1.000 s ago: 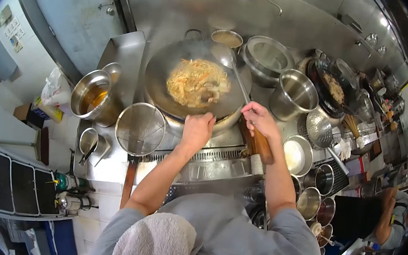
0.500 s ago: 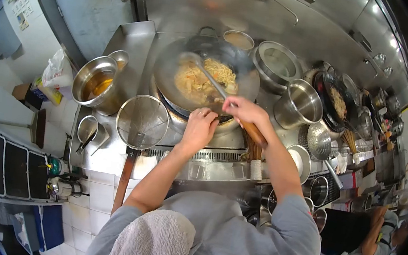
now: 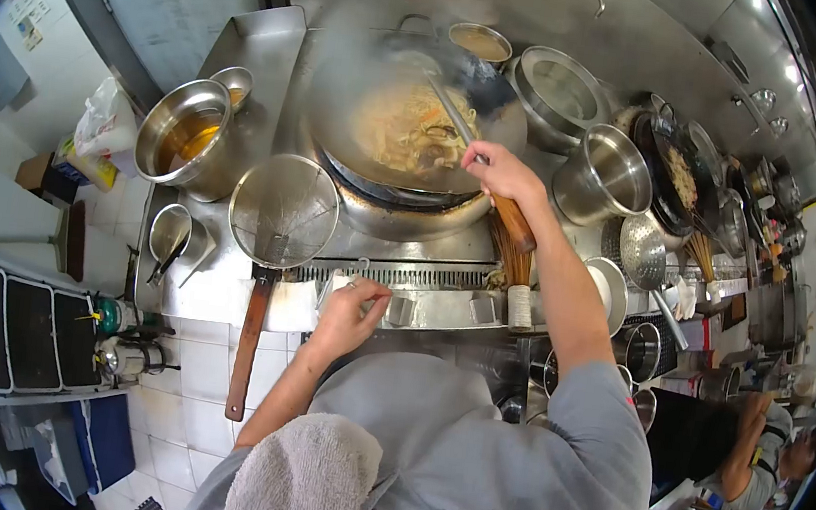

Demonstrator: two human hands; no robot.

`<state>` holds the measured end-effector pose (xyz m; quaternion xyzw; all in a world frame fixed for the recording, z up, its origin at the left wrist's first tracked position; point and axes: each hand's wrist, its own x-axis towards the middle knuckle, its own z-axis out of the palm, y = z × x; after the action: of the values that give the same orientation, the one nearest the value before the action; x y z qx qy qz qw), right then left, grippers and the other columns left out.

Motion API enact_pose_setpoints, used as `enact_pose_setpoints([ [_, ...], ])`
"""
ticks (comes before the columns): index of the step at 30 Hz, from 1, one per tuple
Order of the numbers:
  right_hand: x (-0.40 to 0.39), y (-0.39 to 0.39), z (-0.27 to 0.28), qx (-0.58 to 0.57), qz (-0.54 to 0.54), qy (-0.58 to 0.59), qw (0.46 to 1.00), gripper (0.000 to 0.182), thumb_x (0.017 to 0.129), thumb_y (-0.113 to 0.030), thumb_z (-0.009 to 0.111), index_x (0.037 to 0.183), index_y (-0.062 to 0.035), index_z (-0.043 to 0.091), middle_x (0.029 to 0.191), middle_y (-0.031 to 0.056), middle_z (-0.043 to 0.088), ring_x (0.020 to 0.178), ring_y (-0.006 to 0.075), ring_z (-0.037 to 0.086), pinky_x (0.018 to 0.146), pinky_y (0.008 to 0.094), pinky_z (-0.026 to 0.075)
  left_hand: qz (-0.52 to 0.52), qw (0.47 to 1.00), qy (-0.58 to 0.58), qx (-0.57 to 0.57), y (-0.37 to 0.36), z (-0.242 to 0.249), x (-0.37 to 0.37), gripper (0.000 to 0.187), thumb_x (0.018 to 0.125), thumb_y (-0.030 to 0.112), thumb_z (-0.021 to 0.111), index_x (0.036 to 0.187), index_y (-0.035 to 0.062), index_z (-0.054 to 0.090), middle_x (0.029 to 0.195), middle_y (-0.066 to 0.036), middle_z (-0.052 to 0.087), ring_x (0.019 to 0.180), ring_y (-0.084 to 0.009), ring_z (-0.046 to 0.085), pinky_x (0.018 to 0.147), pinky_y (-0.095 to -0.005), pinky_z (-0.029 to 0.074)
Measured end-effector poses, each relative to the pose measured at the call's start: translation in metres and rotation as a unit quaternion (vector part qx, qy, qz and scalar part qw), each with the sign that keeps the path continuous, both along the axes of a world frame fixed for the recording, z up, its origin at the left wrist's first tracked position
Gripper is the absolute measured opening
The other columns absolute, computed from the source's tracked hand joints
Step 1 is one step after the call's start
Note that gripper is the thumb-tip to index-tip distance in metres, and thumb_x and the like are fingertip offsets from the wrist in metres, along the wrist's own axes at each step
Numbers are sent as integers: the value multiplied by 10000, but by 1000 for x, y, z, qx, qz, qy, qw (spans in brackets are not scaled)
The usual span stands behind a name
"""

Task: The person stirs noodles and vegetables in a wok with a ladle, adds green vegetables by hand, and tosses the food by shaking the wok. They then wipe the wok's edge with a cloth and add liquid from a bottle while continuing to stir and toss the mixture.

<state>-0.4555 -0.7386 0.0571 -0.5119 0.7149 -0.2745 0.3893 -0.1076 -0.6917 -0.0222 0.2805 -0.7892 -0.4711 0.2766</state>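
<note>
Wok (image 3: 412,130) of noodles (image 3: 408,124) seated on burner at back centre of range, steaming. Right hand (image 3: 500,172) clamped on ladle (image 3: 449,114), bowl now over far side of noodles. Left hand (image 3: 346,313) off wok rim since a moment ago, lowered to range front edge, fingers loosely curled, grasping nothing discernible. Strainer (image 3: 282,210) left of wok; steel pot (image 3: 604,172) right; brush (image 3: 516,277) beside forearm.

There was one wok (image 3: 413,125) of noodles (image 3: 408,126), one ladle (image 3: 462,130) and one wire strainer (image 3: 284,211). Two steel pots (image 3: 180,138) (image 3: 606,177) stood left and right of it.
</note>
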Motion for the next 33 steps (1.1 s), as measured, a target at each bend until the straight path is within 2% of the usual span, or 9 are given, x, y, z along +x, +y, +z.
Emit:
enact_pose_setpoints([
  [10,45,94,28,-206,57,345,914,246,904,-144,647,1142,-94,682,1204,176,558,1084,348,582,886,404,493,-86,979,-12,183,0,-41,33,164,917,64,629,1058,-4,679,996,-138,718,918,-191,683,840,-305,524],
  [13,116,154,51,-288,50,108,950,242,929,-136,620,1155,-77,679,1102,162,623,1041,342,602,893,393,499,-177,961,-77,199,-3,-29,32,206,937,126,631,1099,7,679,1019,-119,717,966,-198,667,874,-306,508],
  [17,197,234,-68,-69,-139,-247,956,319,1000,-306,567,1170,-49,647,856,56,690,708,99,630,678,280,533,-299,900,-47,313,-10,-57,19,217,945,98,658,1132,-11,651,1041,-58,683,985,-121,625,861,-263,499],
  [19,229,310,-218,-40,-208,29,977,329,947,-291,593,1176,-62,652,938,128,718,811,283,699,737,416,543,-339,890,-61,298,-13,-53,4,186,935,81,657,1092,-17,658,1007,-68,691,914,-109,634,831,-246,501],
  [21,318,462,-355,374,-415,37,828,360,910,-170,576,1261,-100,618,1178,155,666,1061,304,646,919,439,491,-426,863,-112,245,-6,-48,-25,173,932,80,656,1080,-11,661,985,-61,694,892,-107,633,808,-252,504],
  [23,368,526,-358,434,-324,-73,838,293,918,-258,594,1149,-96,672,1034,121,707,928,260,686,824,456,539,-480,841,-114,221,8,-30,-43,184,930,87,661,1084,-14,658,976,-51,694,891,-111,637,811,-257,506],
  [26,425,540,-351,486,-530,-332,611,415,951,-408,588,931,0,663,855,95,716,740,195,706,619,336,597,-544,810,-113,186,24,-13,-68,195,923,102,669,1085,-7,661,978,-52,697,896,-110,643,814,-261,508],
  [31,458,549,-331,360,-654,-241,620,311,932,-313,593,876,-24,695,723,109,696,578,196,670,582,346,591,-596,787,-120,102,88,-25,-82,200,921,142,663,1071,10,675,942,-63,708,865,-127,659,791,-278,519],
  [33,448,547,-315,386,-546,-171,724,316,913,-312,576,864,-24,697,700,105,685,556,188,652,570,358,576,-619,768,-138,90,115,-58,-79,205,922,155,660,1069,13,678,927,-64,712,850,-135,663,781,-286,523],
])
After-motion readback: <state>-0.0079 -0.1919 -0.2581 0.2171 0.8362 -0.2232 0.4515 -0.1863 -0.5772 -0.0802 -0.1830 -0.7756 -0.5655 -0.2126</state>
